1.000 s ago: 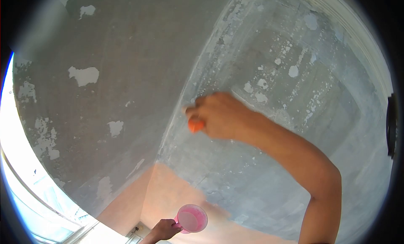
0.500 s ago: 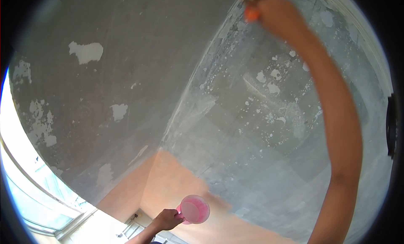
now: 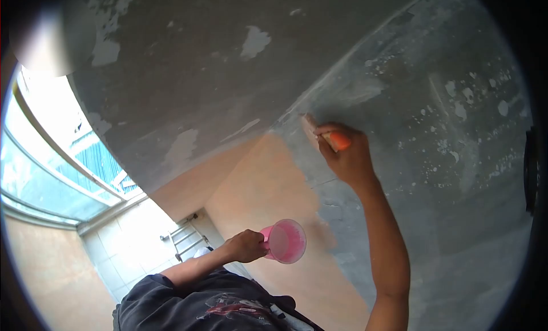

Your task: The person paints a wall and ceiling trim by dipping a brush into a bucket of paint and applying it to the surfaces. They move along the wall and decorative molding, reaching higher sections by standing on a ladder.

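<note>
My right hand [image 3: 349,160] is closed around a paintbrush [image 3: 310,128] with an orange handle end. Its bristles are at the grey wall [image 3: 365,228], close to the corner line where two grey surfaces meet. Lower down, my left hand [image 3: 246,246] grips a pink plastic mug [image 3: 295,239] by its handle. Pale pinkish liquid shows inside the mug, whose mouth faces the camera. Between the two hands lies a peach-coloured painted area [image 3: 257,182], with an uneven border against the grey.
White patches [image 3: 255,41] and spots mark the grey surfaces. A window [image 3: 63,165] opens at the left, above a white tiled floor [image 3: 128,245]. A metal ladder [image 3: 185,239] stands below, and my paint-stained dark shirt [image 3: 228,297] fills the bottom.
My right hand has come down along the corner line with the brush, from the top to near the peach area. The view has shifted, showing more of the floor, ladder and my shirt.
</note>
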{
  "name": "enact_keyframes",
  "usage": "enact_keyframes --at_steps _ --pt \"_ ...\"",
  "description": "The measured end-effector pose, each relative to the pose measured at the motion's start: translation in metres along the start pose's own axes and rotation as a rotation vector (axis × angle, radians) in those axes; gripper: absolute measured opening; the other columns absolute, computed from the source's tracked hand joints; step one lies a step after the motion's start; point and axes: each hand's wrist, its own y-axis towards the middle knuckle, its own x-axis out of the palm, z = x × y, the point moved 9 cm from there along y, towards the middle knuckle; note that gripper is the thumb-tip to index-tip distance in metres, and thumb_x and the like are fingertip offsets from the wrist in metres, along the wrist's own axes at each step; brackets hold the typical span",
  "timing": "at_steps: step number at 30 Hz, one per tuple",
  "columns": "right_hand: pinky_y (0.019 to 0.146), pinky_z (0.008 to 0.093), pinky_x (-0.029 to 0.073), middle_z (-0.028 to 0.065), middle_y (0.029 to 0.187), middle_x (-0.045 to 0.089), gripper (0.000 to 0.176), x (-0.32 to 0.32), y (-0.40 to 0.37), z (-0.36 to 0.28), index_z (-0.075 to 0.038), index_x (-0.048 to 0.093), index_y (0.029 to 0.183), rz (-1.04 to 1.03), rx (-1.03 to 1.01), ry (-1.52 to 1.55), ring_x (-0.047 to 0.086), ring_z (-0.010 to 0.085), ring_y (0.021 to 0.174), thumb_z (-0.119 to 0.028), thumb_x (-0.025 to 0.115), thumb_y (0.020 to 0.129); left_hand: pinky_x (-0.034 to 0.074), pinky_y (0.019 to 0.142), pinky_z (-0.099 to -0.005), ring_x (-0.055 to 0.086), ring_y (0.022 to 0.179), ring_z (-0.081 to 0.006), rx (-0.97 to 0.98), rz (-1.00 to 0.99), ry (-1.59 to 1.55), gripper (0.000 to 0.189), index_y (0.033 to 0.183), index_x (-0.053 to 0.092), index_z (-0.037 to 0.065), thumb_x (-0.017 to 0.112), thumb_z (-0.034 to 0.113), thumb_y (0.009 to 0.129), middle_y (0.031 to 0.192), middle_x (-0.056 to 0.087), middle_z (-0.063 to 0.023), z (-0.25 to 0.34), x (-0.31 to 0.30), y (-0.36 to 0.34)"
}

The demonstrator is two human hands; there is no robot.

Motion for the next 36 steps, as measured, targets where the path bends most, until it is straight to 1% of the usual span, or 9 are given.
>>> enact_keyframes --at_steps 9,14,16,17,20,23,28,32,36 --pt "0.065 0.0411 0.052 0.0142 0.079 0.065 0.009 0.098 -0.019 0.046 -0.008 0.066 0.089 0.069 0.06 0.024 0.064 0.0346 0.073 -0.008 0.067 0.08 0.051 0.082 -0.046 0.065 0.091 -0.0408 -0.038 0.014 -0.008 0.046 0.096 0.066 -0.003 0.054 0.041 0.09 0.093 0.066 -0.0265 -0.018 0.008 -0.003" --pt "0.067 0.034 0.052 0.0149 0.078 0.068 0.011 0.015 0.033 0.028 -0.005 0.067 0.089 0.167 -0.035 -0.195 0.068 0.0293 0.073 -0.008 0.069 0.079 0.051 0.081 -0.0456 0.064 0.091 -0.0406 -0.02 0.067 0.012 0.045 0.09 0.065 -0.003 0.054 0.04 0.091 0.09 0.066 -0.0253 -0.016 0.003 -0.002" --pt "0.07 0.0291 0.052 0.0079 0.086 0.071 0.011 -0.061 0.05 0.007 -0.005 0.069 0.095 0.349 -0.088 -0.224 0.067 0.0106 0.081 -0.006 0.067 0.084 0.051 0.081 -0.0456 0.064 0.09 -0.0407 -0.006 0.088 0.0 0.045 0.089 0.065 -0.003 0.053 0.04 0.091 0.09 0.066 -0.025 -0.015 -0.001 -0.004" --pt "0.072 0.0284 0.052 0.0056 0.09 0.071 0.013 -0.1 0.057 0.002 -0.005 0.07 0.099 0.448 -0.115 -0.273 0.065 0.0091 0.083 -0.005 0.065 0.087 0.051 0.081 -0.0457 0.064 0.09 -0.0407 0.012 0.11 -0.01 0.044 0.089 0.065 -0.003 0.053 0.04 0.091 0.089 0.066 -0.0247 -0.013 -0.001 -0.004" --pt "0.076 0.0268 0.053 0.0046 0.094 0.071 0.015 -0.192 0.075 -0.042 -0.004 0.07 0.102 0.637 -0.01 -0.439 0.066 0.0108 0.088 -0.008 0.068 0.087 0.051 0.081 -0.0462 0.064 0.09 -0.0411 0.025 0.106 0.014 0.043 0.091 0.065 -0.002 0.053 0.04 0.091 0.089 0.065 -0.0247 -0.015 0.003 -0.001" --pt "0.075 0.0272 0.053 0.0051 0.093 0.071 0.015 -0.208 0.07 -0.067 -0.003 0.07 0.101 0.732 -0.066 -0.492 0.066 0.0117 0.088 -0.008 0.068 0.087 0.051 0.081 -0.0465 0.063 0.09 -0.0413 0.029 0.082 0.035 0.044 0.091 0.065 -0.002 0.054 0.04 0.091 0.089 0.065 -0.0252 -0.014 0.004 -0.001" --pt "0.07 0.0292 0.053 0.0071 0.08 0.07 0.01 -0.099 0.03 -0.009 -0.004 0.068 0.091 0.527 0.038 -0.006 0.066 0.0111 0.077 -0.005 0.069 0.081 0.05 0.082 -0.0473 0.063 0.091 -0.042 0.069 0.076 0.067 0.045 0.093 0.065 -0.001 0.053 0.042 0.091 0.091 0.065 -0.0256 -0.012 0.005 -0.002" --pt "0.062 0.0348 0.052 0.0139 0.071 0.066 0.007 -0.042 0.029 0.014 -0.005 0.065 0.085 0.318 0.042 -0.049 0.068 0.0282 0.068 -0.008 0.068 0.08 0.05 0.084 -0.0465 0.062 0.094 -0.0421 0.038 0.012 0.115 0.046 0.096 0.066 0.001 0.055 0.045 0.09 0.093 0.065 -0.0253 -0.015 0.006 -0.001" --pt "0.06 0.0373 0.052 0.0148 0.069 0.066 0.013 -0.15 0.08 -0.007 -0.004 0.065 0.084 0.391 -0.04 -0.238 0.068 0.0301 0.065 -0.017 0.068 0.083 0.049 0.085 -0.0455 0.063 0.095 -0.0414 0.032 0.034 0.105 0.046 0.098 0.068 0.004 0.057 0.047 0.088 0.094 0.066 -0.024 -0.019 0.004 0.001"
